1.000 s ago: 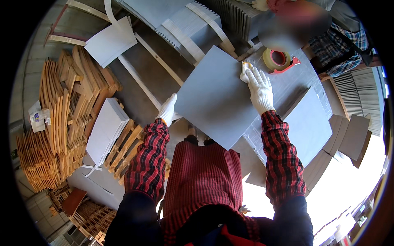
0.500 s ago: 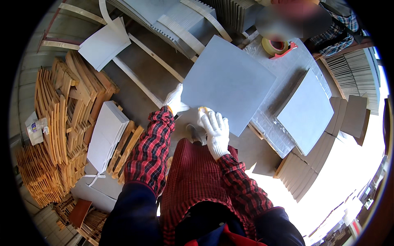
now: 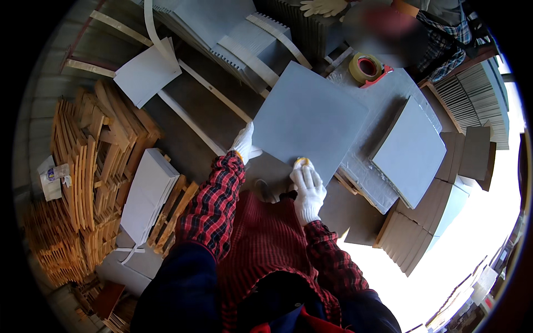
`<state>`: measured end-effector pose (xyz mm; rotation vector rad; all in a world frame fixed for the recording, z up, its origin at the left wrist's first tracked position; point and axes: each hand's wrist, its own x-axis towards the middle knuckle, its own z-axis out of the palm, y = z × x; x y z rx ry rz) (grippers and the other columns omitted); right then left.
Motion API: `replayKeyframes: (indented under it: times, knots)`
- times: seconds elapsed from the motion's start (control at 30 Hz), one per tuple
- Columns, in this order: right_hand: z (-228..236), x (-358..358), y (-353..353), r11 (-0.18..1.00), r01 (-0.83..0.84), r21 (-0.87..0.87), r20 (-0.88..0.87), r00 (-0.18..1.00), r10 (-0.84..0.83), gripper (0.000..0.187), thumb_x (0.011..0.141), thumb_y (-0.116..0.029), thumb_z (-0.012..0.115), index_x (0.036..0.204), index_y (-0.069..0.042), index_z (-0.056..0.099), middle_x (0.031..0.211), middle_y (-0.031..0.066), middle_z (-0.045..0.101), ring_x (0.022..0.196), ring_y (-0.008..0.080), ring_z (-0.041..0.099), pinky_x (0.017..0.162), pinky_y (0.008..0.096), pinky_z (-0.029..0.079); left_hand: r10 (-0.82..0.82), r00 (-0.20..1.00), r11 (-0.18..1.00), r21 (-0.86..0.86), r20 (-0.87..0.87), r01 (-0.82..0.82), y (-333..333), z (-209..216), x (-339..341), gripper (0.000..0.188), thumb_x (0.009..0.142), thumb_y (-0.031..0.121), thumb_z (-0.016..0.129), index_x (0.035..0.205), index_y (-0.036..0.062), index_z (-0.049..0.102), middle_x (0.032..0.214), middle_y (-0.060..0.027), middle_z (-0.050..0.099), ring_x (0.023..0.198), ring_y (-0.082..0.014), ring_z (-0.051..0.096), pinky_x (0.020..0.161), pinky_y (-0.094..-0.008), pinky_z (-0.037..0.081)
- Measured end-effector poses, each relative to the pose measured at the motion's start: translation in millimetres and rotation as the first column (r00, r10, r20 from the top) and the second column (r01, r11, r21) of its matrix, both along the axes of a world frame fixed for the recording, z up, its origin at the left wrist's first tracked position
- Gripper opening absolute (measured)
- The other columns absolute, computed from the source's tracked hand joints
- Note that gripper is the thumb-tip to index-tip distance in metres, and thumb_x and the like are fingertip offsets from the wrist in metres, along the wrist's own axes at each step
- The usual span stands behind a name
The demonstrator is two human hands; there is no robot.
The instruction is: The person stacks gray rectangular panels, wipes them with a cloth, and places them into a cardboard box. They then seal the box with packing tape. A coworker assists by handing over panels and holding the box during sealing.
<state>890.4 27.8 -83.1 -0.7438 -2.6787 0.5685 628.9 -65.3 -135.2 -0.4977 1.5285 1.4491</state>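
Observation:
A square, flat grey panel lies ahead of me, its far right side over a plastic-wrapped surface. My left hand, in a white knit glove, is closed on the panel's left corner; part of the glove goes below the edge. My right hand, also gloved, is at the near edge, close to the near corner. Its fingers are bent, and something small, whitish and yellow shows at the fingertips; I cannot make out what it is.
To the right lies another grey panel stack; a tape roll in a red dispenser is beyond. Another person's plaid sleeve is at the far right. Wooden pieces and white boards are piled left. Grey sheets stand far off.
My right hand has moved right along the panel's near edge, toward the near corner. The panel and my left hand sit slightly lower in the picture. A pale glove now shows at the far edge.

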Motion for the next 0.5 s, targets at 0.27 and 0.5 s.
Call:
replayKeyframes:
  times: [0.27,0.5]
  knots:
    - [39.3,-70.2,57.3,0.944,-0.228,-0.238,-0.428,0.897,0.109,0.045,0.078,0.007,0.06,0.12,-0.006,0.068,0.114,0.0134,0.071,0.099,0.0347,0.068,0.089,0.0403,0.055,0.033,0.999,0.999,-0.004,-0.017,-0.033,-10.8,8.7,9.0,0.069,0.103,0.061,0.045,0.149,0.0105,0.042,0.139,-0.0173,0.056,0.122,-0.034,0.061,0.103,-0.0485,0.051]
    - [4.7,-137.9,178.1,0.968,0.249,0.003,-0.239,0.941,-0.242,0.041,0.084,0.002,0.058,0.123,-0.009,0.066,0.122,0.0092,0.066,0.11,0.0303,0.064,0.088,0.04,0.053,0.188,0.976,0.976,0.09,0.107,-0.198,10.6,45.2,22.9,0.088,0.098,0.07,0.046,0.155,0.0043,0.032,0.154,-0.022,0.041,0.138,-0.0394,0.045,0.113,-0.057,0.037]
